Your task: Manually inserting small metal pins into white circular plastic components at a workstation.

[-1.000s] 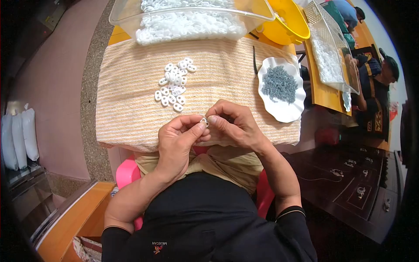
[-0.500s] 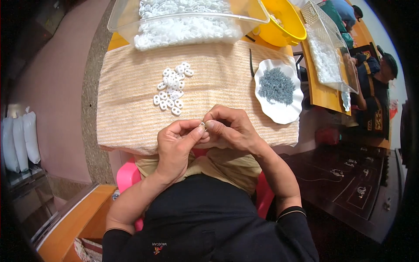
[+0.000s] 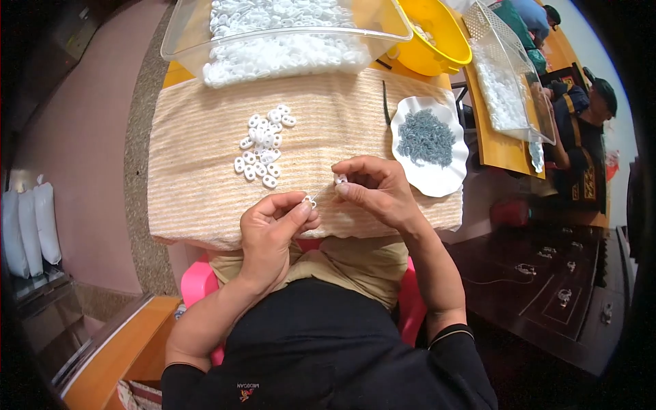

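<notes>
My left hand (image 3: 273, 222) is closed, thumb and forefinger pinching a small white two-holed plastic piece (image 3: 311, 202) above the front of the striped cloth. A little to the right and farther off, my right hand (image 3: 381, 191) pinches another small white piece (image 3: 340, 179) at its fingertips. A faint thin line seems to run between the two, but I cannot make it out surely. Beyond my left hand lies a loose pile of white two-holed pieces (image 3: 262, 152). Small grey-blue pieces (image 3: 426, 137) fill a white wavy-edged plate (image 3: 441, 186) right of my right hand.
A clear plastic bin (image 3: 383, 42) heaped with white pieces stands at the far edge. Beside it are a yellow basin (image 3: 437, 58) and a black strip (image 3: 385, 102). At another table on the right, people sit by a white perforated basket (image 3: 506, 82). Striped cloth (image 3: 198, 164) covers my table.
My hands, which were together at the fingertips, have drawn apart. The right has moved right and a little away, and a white piece now shows in each pinch. The view has shifted slightly.
</notes>
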`<state>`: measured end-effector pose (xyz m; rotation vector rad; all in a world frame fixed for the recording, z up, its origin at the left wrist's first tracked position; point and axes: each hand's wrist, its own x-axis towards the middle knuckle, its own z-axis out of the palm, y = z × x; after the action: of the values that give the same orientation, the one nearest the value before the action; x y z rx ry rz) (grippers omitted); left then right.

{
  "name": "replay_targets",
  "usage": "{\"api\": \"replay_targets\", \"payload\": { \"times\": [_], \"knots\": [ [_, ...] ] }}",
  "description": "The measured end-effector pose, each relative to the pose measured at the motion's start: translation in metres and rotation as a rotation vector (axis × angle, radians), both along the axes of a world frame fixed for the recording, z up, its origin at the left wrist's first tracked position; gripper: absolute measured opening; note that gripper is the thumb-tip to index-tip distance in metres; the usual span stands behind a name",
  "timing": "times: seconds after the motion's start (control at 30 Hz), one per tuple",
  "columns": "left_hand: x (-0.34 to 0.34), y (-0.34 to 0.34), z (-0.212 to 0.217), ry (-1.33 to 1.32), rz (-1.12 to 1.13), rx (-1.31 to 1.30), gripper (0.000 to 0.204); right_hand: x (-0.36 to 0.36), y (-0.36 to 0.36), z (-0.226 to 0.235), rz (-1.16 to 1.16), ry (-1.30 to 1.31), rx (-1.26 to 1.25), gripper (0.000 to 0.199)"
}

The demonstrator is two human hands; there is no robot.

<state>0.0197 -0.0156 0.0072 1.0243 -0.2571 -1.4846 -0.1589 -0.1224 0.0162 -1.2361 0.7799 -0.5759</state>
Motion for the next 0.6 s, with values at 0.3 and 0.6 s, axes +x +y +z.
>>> {"api": "replay_targets", "payload": {
  "times": [0.3, 0.6],
  "knots": [
    [0.0016, 0.0001, -0.0010, 0.021, -0.007, -0.001, 0.017, -0.0030, -0.0063, -0.0057, -0.033, -0.037, 0.046, 0.029],
    [0.0019, 0.0005, -0.0013, 0.020, -0.014, 0.001, 0.017, 0.0000, -0.0046, -0.0051, -0.057, -0.042, 0.078, 0.030]
  ]
}}
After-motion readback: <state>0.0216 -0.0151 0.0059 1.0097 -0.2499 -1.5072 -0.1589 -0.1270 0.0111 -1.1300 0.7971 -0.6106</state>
